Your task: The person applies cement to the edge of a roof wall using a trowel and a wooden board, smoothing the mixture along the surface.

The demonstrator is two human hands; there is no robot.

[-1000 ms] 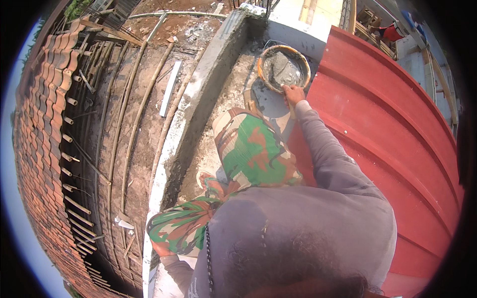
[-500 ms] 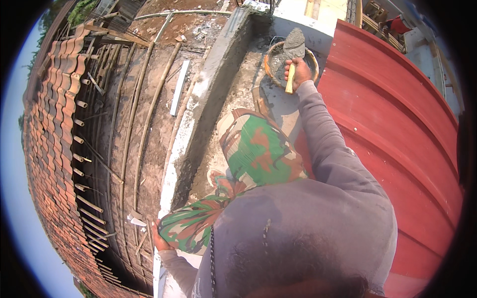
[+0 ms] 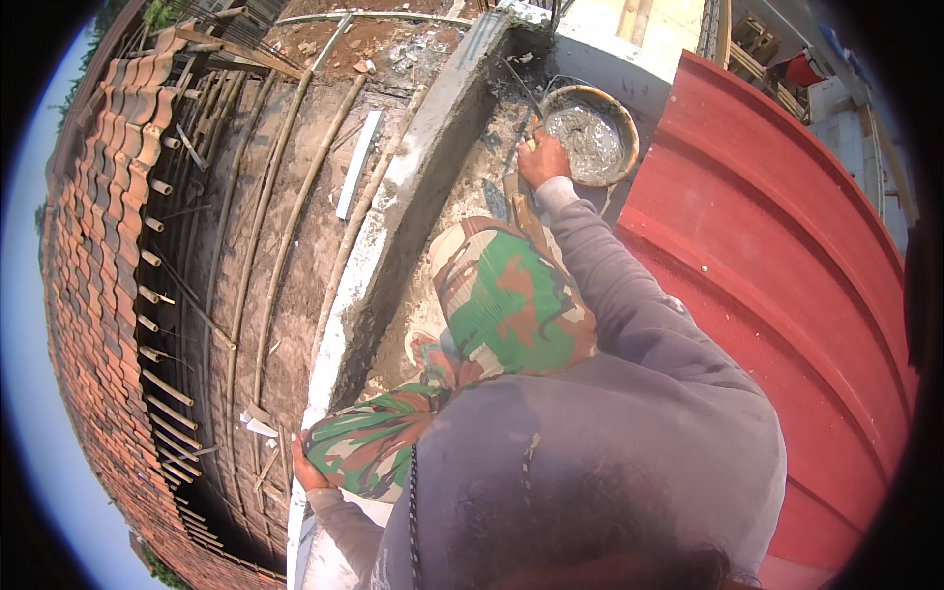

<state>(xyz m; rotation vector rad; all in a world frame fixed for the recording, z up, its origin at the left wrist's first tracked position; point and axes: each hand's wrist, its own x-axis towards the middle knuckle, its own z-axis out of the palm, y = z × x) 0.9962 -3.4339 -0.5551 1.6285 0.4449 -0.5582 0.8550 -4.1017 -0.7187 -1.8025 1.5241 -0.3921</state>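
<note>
My right hand [image 3: 544, 159] is closed around the handle of a trowel [image 3: 522, 85]. The trowel's blade is turned nearly edge-on, at the left of a round bucket [image 3: 630, 126] with a mortar-smeared rim. Grey wet mortar [image 3: 587, 135] fills much of the bucket. Whether any mortar sits on the blade is hard to see. Lower left, my left hand [image 3: 309, 468] rests against my bent knee at the white outer edge of the wall [image 3: 391, 202], holding nothing visible. Its fingers lie stretched along the edge, partly hidden by the camouflage trouser leg.
A red ribbed metal sheet [image 3: 757, 285] slopes along my right side. Left of the wall is a drop to ground with bamboo poles [image 3: 272, 211] and a white strip [image 3: 360, 165]. Beyond them runs a clay tile roof [image 3: 93, 246]. A brown wooden piece [image 3: 521, 208] lies beside my knee.
My right hand has moved left and slightly down from over the bucket to its left side. The trowel, earlier flat with mortar on its blade, is now turned edge-on.
</note>
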